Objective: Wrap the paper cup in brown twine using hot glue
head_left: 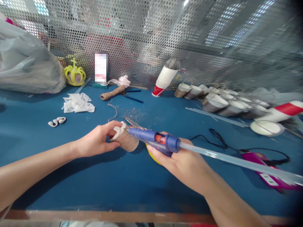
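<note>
My left hand (97, 140) grips the rim of a small paper cup (127, 138) wrapped in brown twine, tilted on its side above the table. In my right hand (182, 160) is a blue hot glue gun (146, 135), its nozzle at the cup's rim. A long clear glue stick (236, 162) sticks out of the gun's back end. Partly hidden behind the gun lie scissors (130, 121) with a yellow handle. Beyond the cup rests a roll of twine (112, 93), a loose strand trailing from it.
Several finished twine-covered cups (215, 102) stand at the back right, beside a leaning stack of paper cups (165, 78). A purple power strip (270, 173) with a black cord lies at right. White scraps (79, 102), earbuds (56, 121) and a plastic bag (28, 60) are at left; perforated metal (142, 41) closes off the back.
</note>
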Tool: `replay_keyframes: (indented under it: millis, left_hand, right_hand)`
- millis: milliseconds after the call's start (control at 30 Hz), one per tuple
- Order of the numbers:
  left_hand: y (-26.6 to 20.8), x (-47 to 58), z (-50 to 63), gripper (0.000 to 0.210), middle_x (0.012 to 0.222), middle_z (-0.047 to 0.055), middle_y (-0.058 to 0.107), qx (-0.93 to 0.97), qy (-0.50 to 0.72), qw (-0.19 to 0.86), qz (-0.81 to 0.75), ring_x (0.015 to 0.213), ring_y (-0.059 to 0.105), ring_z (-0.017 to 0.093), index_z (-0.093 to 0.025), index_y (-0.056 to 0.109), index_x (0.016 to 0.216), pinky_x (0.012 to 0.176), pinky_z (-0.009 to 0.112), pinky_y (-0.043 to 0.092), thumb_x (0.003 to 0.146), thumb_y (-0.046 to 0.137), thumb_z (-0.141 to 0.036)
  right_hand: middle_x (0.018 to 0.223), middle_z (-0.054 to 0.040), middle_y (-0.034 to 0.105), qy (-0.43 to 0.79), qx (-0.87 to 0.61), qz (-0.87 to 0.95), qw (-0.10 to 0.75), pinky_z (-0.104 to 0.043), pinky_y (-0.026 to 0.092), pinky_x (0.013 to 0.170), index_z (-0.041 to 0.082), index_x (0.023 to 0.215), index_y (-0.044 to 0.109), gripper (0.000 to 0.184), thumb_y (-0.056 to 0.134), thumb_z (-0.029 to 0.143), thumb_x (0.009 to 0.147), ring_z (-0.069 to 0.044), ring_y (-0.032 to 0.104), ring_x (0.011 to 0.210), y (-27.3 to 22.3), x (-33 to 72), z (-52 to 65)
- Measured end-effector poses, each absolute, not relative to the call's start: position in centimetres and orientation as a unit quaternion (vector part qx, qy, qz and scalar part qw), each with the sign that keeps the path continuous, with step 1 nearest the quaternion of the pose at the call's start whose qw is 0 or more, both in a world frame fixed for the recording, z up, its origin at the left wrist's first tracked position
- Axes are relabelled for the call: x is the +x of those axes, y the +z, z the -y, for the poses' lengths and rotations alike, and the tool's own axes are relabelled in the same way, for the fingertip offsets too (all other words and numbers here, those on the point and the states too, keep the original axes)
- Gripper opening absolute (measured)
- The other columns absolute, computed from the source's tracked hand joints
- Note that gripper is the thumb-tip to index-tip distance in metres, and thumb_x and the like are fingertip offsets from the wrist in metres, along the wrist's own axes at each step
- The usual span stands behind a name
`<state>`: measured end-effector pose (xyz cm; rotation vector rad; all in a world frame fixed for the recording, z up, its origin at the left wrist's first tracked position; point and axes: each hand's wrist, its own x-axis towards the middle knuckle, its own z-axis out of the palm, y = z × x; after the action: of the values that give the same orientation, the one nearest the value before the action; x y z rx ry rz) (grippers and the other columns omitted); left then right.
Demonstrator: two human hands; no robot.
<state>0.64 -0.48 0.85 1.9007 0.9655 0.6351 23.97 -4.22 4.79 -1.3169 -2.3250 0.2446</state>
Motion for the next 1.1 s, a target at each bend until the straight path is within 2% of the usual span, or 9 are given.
replay_keyframes:
  millis: [200, 333, 600, 767, 900, 1100]
  left_hand:
    - [1.0, 0.6, 0.5, 0.052, 0.079, 0.000, 0.070, 0.772, 0.241, 0.436, -0.395, 0.070, 0.063, 0.015, -0.018, 0.039, 0.119, 0.063, 0.023, 0.047, 0.071, 0.057, -0.016]
    - [0.9, 0.4, 0.4, 0.052, 0.080, 0.000, 0.069, 0.780, 0.237, 0.422, -0.396, 0.068, 0.062, 0.014, -0.019, 0.038, 0.120, 0.063, 0.023, 0.046, 0.071, 0.056, -0.016]
    - [0.9, 0.3, 0.2, 0.053, 0.084, 0.000, 0.069, 0.803, 0.201, 0.395, -0.398, 0.066, 0.059, 0.012, -0.017, 0.032, 0.122, 0.061, 0.022, 0.041, 0.073, 0.054, -0.016]
    - [1.0, 0.3, 0.3, 0.052, 0.085, -0.001, 0.069, 0.811, 0.191, 0.393, -0.390, 0.065, 0.058, 0.011, -0.019, 0.032, 0.120, 0.060, 0.021, 0.041, 0.073, 0.054, -0.014]
    - [1.0, 0.2, 0.4, 0.054, 0.087, 0.000, 0.069, 0.812, 0.190, 0.391, -0.389, 0.068, 0.059, 0.012, -0.018, 0.031, 0.121, 0.060, 0.020, 0.040, 0.073, 0.053, -0.013]
    - [1.2, 0.3, 0.4, 0.054, 0.085, -0.001, 0.069, 0.819, 0.182, 0.378, -0.392, 0.059, 0.054, 0.009, -0.018, 0.031, 0.121, 0.058, 0.020, 0.040, 0.072, 0.053, -0.013]
  right_hand:
    - [0.074, -0.0044, 0.067, 0.123, -0.490, 0.834, 0.224, -0.030, 0.052, 0.066, 0.023, 0.079, 0.063, 0.010, 0.053, 0.026, 0.078, -0.020, 0.064, 0.069, 5.2, 23.8, 4.2]
    - [0.076, -0.0052, 0.069, 0.092, -0.498, 0.834, 0.217, -0.036, 0.051, 0.077, 0.024, 0.076, 0.066, 0.010, 0.057, 0.026, 0.074, -0.025, 0.065, 0.080, 4.8, 24.2, 4.1]
    - [0.085, -0.0077, 0.070, 0.072, -0.489, 0.847, 0.197, -0.037, 0.050, 0.081, 0.021, 0.080, 0.066, 0.016, 0.052, 0.029, 0.080, -0.026, 0.064, 0.088, 4.6, 24.4, 4.4]
    - [0.075, -0.0031, 0.070, 0.078, -0.465, 0.859, 0.199, -0.029, 0.051, 0.074, 0.022, 0.076, 0.065, 0.016, 0.050, 0.025, 0.080, -0.021, 0.066, 0.077, 4.8, 24.4, 4.3]
    - [0.075, -0.0007, 0.070, 0.109, -0.487, 0.843, 0.201, -0.027, 0.051, 0.068, 0.022, 0.079, 0.065, 0.016, 0.050, 0.027, 0.081, -0.018, 0.065, 0.072, 5.2, 24.4, 4.2]
    - [0.069, 0.0016, 0.068, 0.168, -0.512, 0.822, 0.183, -0.024, 0.049, 0.057, 0.022, 0.077, 0.064, 0.015, 0.051, 0.029, 0.081, -0.015, 0.062, 0.060, 5.8, 24.1, 4.4]
